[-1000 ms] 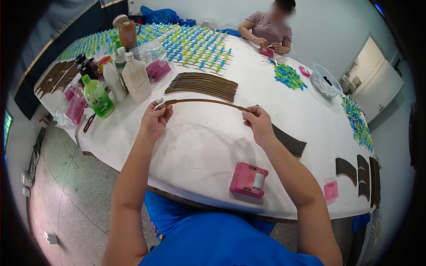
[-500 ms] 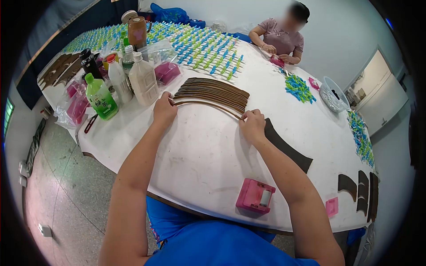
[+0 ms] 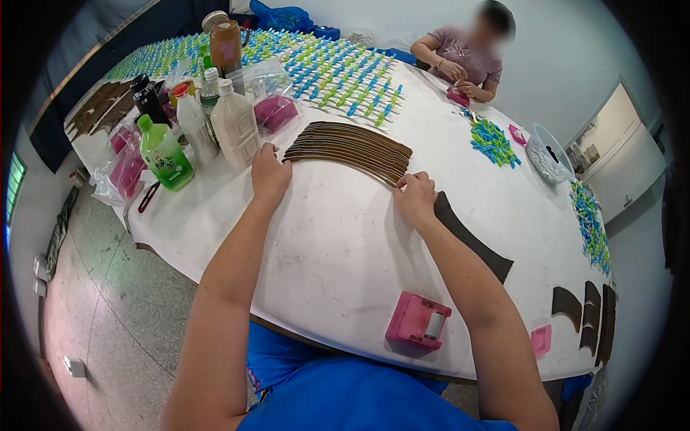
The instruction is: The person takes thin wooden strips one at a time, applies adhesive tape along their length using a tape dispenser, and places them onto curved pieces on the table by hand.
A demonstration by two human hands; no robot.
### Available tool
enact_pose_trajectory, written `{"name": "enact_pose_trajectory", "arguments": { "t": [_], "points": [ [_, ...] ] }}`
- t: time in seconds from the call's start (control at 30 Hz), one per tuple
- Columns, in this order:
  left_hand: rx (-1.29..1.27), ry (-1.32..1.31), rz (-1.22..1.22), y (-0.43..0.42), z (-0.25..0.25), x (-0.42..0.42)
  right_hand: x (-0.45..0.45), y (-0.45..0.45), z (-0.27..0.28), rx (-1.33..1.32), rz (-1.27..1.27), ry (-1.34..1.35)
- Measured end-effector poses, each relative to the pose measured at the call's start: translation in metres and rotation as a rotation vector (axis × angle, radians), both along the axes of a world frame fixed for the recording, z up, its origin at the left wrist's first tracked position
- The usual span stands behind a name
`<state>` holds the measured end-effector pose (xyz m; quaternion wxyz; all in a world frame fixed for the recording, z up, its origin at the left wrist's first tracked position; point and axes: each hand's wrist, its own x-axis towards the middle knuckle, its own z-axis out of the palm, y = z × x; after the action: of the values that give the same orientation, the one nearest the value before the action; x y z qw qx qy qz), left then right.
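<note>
A row of thin, curved brown strips lies side by side on the white table, in front of me. The nearest curved brown strip rests along the row's near edge, touching or almost touching it. At its left end my left hand is closed, fingertips pressed together on the strip's tip. My right hand pinches the opposite end, partly hiding it. Just right of that hand lies a wide, dark curved piece, flat on the table and partly behind my forearm.
A pink box with a white roller sits near the front edge. Several bottles, including a green tea bottle, stand at left. Blue and green clips fill the back. Across the table a person handles something pink. A basin stands right.
The strip between my hands has moved away from me, closing the gap to the row. The other person's hands have shifted slightly. The whole view has turned a little.
</note>
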<state>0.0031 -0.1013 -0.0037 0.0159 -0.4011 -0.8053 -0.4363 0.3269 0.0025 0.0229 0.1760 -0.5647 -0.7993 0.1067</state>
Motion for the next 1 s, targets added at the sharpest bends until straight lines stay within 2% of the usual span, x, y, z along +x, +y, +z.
{"name": "enact_pose_trajectory", "arguments": {
  "t": [0.63, 0.7, 0.73, 0.8, 0.87, 0.9, 1.0],
  "points": [
    [-0.028, -0.022, 0.061, 0.000, 0.012, 0.008, -0.006, -0.009, 0.007, 0.011, -0.060, 0.009],
    [-0.042, -0.035, 0.063, 0.000, 0.009, 0.009, -0.002, -0.015, 0.006, 0.130, -0.043, 0.016],
    [0.013, 0.061, 0.075, 0.001, 0.002, 0.010, 0.000, -0.019, 0.006, 0.132, -0.047, 0.018],
    [0.072, 0.161, 0.080, -0.003, 0.002, 0.017, 0.008, -0.028, 0.004, 0.201, 0.136, -0.035],
    [-0.006, 0.343, -0.269, -0.008, 0.003, 0.026, 0.014, -0.038, -0.002, 0.241, 0.204, -0.071],
    [-0.058, 0.295, -0.462, -0.004, 0.000, 0.032, 0.015, -0.041, -0.004, 0.277, 0.280, -0.110],
    [-0.191, 0.455, -0.614, -0.003, 0.009, 0.074, 0.015, -0.049, -0.001, 0.222, 0.266, -0.221]
  ]
}}
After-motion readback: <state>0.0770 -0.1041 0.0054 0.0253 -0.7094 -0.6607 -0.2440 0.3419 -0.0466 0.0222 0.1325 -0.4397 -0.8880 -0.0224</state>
